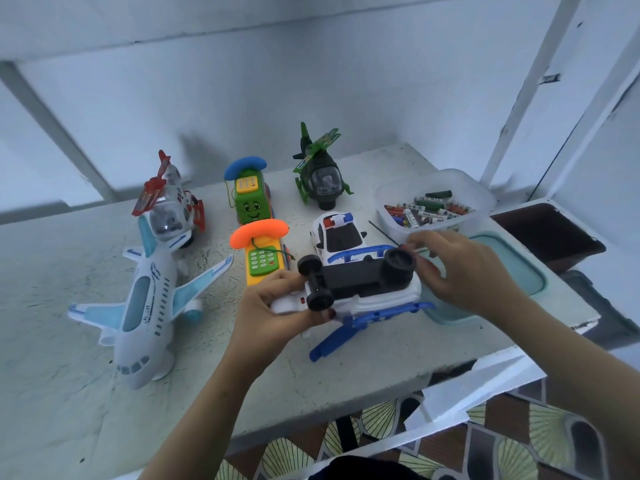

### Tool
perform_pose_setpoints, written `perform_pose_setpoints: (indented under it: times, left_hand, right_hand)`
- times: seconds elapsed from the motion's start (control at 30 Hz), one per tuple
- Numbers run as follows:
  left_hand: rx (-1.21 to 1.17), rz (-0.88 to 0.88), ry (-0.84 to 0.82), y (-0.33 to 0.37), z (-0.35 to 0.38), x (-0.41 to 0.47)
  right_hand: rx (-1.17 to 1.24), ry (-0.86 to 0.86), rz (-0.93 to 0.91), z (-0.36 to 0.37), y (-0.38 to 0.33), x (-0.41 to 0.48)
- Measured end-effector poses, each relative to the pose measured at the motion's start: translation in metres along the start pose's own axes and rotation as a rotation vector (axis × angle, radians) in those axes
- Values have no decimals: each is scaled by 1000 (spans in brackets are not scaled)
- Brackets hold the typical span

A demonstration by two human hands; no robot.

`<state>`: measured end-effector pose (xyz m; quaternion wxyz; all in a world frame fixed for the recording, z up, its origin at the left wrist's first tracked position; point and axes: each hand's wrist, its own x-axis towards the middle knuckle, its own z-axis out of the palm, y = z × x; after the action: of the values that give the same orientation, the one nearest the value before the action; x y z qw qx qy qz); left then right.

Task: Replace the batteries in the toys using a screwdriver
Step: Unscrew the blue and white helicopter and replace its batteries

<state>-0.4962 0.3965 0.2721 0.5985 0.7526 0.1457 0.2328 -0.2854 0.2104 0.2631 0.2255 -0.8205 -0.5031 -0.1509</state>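
Note:
My left hand [268, 306] grips a white and blue toy helicopter [360, 292] turned upside down, its black underside and wheels facing up. My right hand [464, 271] is at the toy's right end and pinches a thin dark screwdriver [382, 232], whose shaft points up and left past the toy's big black wheel. A clear plastic tub [433, 188] at the right holds several batteries [427, 211].
On the white table [69, 375] stand a white airplane [145, 306], a red and white helicopter [169, 206], a green phone toy [249, 195], an orange and yellow phone toy [263, 254], a green helicopter [320, 171] and a police car [341, 235]. A teal lid [512, 265] lies under my right hand.

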Motion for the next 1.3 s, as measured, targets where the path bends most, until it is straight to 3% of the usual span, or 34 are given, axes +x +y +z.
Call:
perform_pose_setpoints:
  times: [0.1,0.2,0.3,0.4,0.5,0.8,1.03,1.2,1.3]
  left_hand:
    - [-98,16,-7,11,-8,-2]
    - [-221,54,8,28,-26,1]
    - [-183,112,93,43,-52,4]
    - [-182,114,220,59,-78,8]
    - [-145,141,235,75,-107,7]
    - [-67,38,188,99,-200,-16]
    - [-130,-229,68,116,-304,-50]
    - [-741,-268,63,106,-357,-64]
    - [-826,-233,127,79,-376,-57]
  right_hand:
    - [217,51,43,-7,-15,4]
    - [603,59,80,-19,-42,6]
    - [780,42,2,-36,-74,9]
    - [551,29,-179,-42,-102,29]
    - [314,128,-366,-38,-125,52]
    - [346,199,-561,-26,-211,105]
    - [579,-26,-471,-13,-275,135]
    - [1095,-225,-213,7,-326,150]
    - [1443,-312,89,21,-359,162]
